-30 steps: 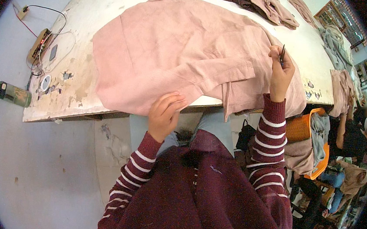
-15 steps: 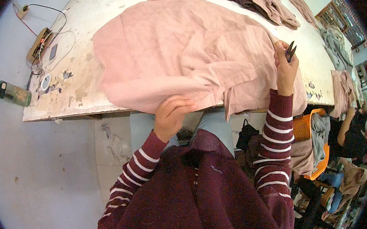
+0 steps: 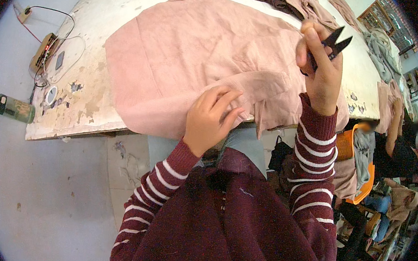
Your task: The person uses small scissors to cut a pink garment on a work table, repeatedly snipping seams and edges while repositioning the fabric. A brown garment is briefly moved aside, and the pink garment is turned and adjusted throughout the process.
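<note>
A large pale pink garment (image 3: 176,53) lies spread across the table, its front edge hanging over the table's near side. My left hand (image 3: 213,113) is over its front fold, with fingers curved and the thumb apart. Nothing shows in that hand, though whether the fingertips touch the cloth is hard to tell. Raised above the garment's right part, my right hand (image 3: 321,66) is closed round small black thread snips (image 3: 337,44). Their two blades stick out past the fingers, parted and pointing up and right.
The worn white table (image 3: 90,90) has peeling patches. At its left sit a power strip (image 3: 46,52) with cables and a greenish bottle (image 3: 16,109). More folded garments (image 3: 299,4) lie along the far edge. An orange basket (image 3: 345,146) with cloth stands right, near another person (image 3: 400,152).
My right hand has lifted off the garment's right edge and come up with the snips. My left hand has moved slightly up and right, its fingers now more apart.
</note>
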`<action>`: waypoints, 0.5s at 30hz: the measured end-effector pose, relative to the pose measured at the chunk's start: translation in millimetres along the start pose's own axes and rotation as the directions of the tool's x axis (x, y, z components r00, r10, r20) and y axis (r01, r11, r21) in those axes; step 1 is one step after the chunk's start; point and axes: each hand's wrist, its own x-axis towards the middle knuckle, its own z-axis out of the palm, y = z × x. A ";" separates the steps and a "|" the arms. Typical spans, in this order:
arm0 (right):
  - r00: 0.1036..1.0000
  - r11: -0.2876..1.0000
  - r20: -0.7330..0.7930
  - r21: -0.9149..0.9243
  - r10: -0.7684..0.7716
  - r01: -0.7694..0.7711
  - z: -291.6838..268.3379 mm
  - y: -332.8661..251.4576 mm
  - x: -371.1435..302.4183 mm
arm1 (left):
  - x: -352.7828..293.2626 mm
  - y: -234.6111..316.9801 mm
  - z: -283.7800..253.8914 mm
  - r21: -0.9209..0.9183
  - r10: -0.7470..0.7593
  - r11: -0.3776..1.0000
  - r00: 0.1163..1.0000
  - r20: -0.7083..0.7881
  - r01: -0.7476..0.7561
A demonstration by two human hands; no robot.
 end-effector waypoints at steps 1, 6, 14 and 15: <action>0.997 0.998 0.077 0.056 -0.030 0.026 5.9 -4.1 1.9 | 4.5 -2.2 3.1 -0.038 0.021 0.999 0.999 0.026 -0.020; 0.961 0.844 0.093 -0.462 -0.261 0.274 19.8 13.8 32.2 | 5.8 -16.6 9.9 -0.315 -0.100 0.943 0.995 0.029 0.104; 0.785 0.717 0.547 -0.668 0.292 0.199 6.9 15.7 -54.2 | -2.2 -26.0 7.0 -0.658 -0.354 0.674 0.929 0.111 0.336; 0.782 0.648 0.517 -0.735 0.348 0.198 11.5 14.1 -64.8 | -2.4 -25.7 6.9 -0.664 -0.356 0.668 0.928 0.113 0.337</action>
